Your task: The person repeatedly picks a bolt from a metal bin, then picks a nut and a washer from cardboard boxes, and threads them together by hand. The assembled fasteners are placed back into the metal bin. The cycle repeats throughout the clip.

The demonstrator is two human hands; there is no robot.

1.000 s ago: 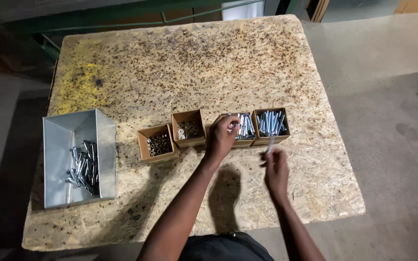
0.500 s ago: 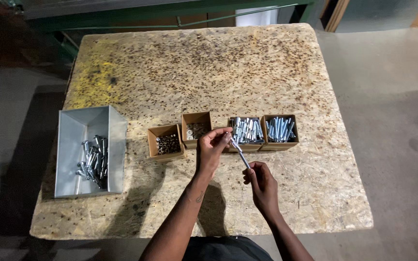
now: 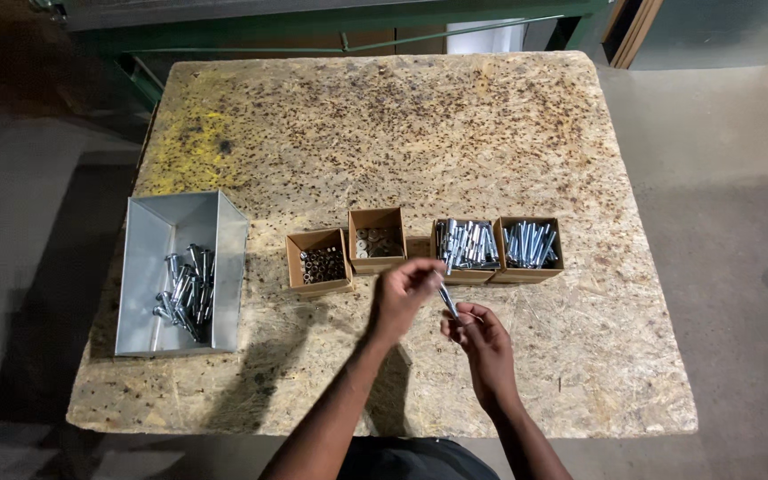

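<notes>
My left hand (image 3: 402,298) and my right hand (image 3: 480,333) meet just in front of the row of small cardboard boxes. Between them is a silver bolt (image 3: 448,300), tilted. The right hand pinches its lower end; the left hand's fingertips are at its upper end. Behind the hands stand two boxes of silver bolts (image 3: 467,246) (image 3: 530,245). Left of those are a box of pale washers (image 3: 378,242) and a box of dark nuts (image 3: 320,264).
A grey metal bin (image 3: 146,267) at the left of the chipboard table (image 3: 384,124) holds several assembled bolts (image 3: 184,292). A green metal frame (image 3: 331,27) runs behind the table. Concrete floor surrounds it.
The left hand has pulled back from the bolt boxes toward me. Both hands have come together on the bolt, a little nearer to the table's front edge.
</notes>
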